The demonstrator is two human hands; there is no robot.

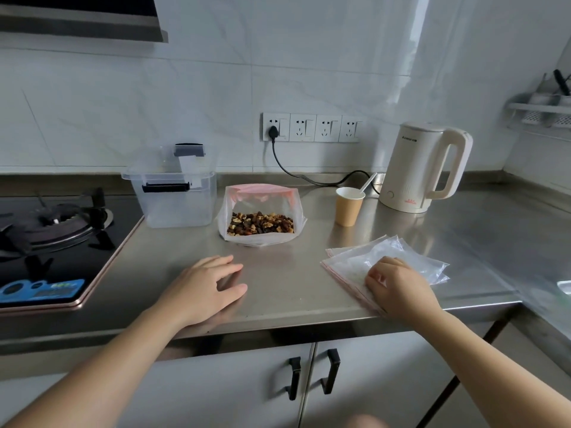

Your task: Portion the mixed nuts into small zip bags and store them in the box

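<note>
Head view: large clear bag (262,211) stood open at counter centre, mixed nuts (260,223) filling its bottom. Clear lidded box (173,196) placed left of it, contents not discernible. One paper cup (349,206) holding spoon (367,181). One kettle (425,168). Small zip bags (392,257) stacked, count unclear, pinched by right hand (397,284). Left hand (207,285) laid flat, fingers relaxed, on steel counter (293,288). Tiled kitchen wall; four sockets (311,127).

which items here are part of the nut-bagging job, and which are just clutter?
Job:
- big bag of mixed nuts, standing open
- stack of small zip bags, right hand on it, fingers curled at its edge
- clear box, lid on
- paper cup with a spoon in it (probably the scoop)
- left hand, resting flat on the counter

Clutter:
- kettle
- gas hob
- wall sockets
</note>
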